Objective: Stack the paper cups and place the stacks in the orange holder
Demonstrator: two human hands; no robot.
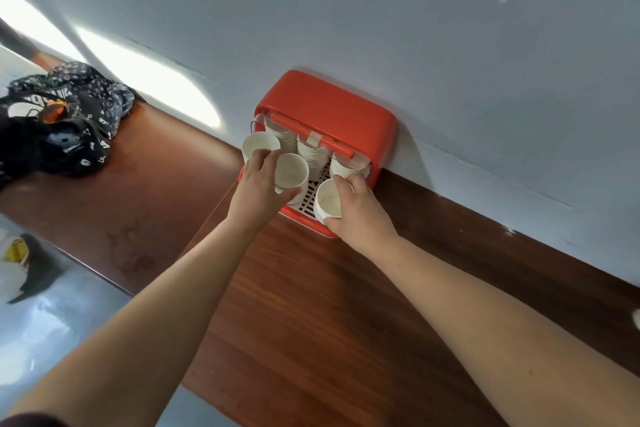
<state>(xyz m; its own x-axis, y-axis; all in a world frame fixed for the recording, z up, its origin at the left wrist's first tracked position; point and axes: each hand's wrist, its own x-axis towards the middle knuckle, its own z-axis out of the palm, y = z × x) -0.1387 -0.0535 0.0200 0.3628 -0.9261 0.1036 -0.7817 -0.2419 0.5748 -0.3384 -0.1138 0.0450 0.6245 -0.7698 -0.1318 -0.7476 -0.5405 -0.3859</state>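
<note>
Orange plastic marks the holder (332, 107) in the head view. It sits on the dark wooden table (329, 305) with its back against the pale wall (415, 28) and its open front turned toward you. Deep inside it, three stacks of paper cups (311, 154) stand side by side behind an orange bar (313, 137) that crosses the opening. A white slatted tray (309, 204) covers the holder's floor in front of them.

Your left hand (258, 185) is curled round the middle cup (291, 173), with the thumb under its near side and the fingers reaching up past its left rim. Those fingers also touch the left cup (260, 146), which is at the holder's left front corner. I cannot tell whether you grip that one too. Both cups show their open mouths to you.

Your right hand (362, 210) grips the right cup (327, 201) over the slatted tray at the holder's right front. The thumb is on the cup's near wall and the fingers are on its far rim, just beside the rightmost stack.

At the far left end of the table, well apart from the holder, lies a dark patterned cloth bundle (62, 121). Past the table edge is the grey floor (41, 340), with a yellow and white object (14, 253) too blurred to name.
</note>
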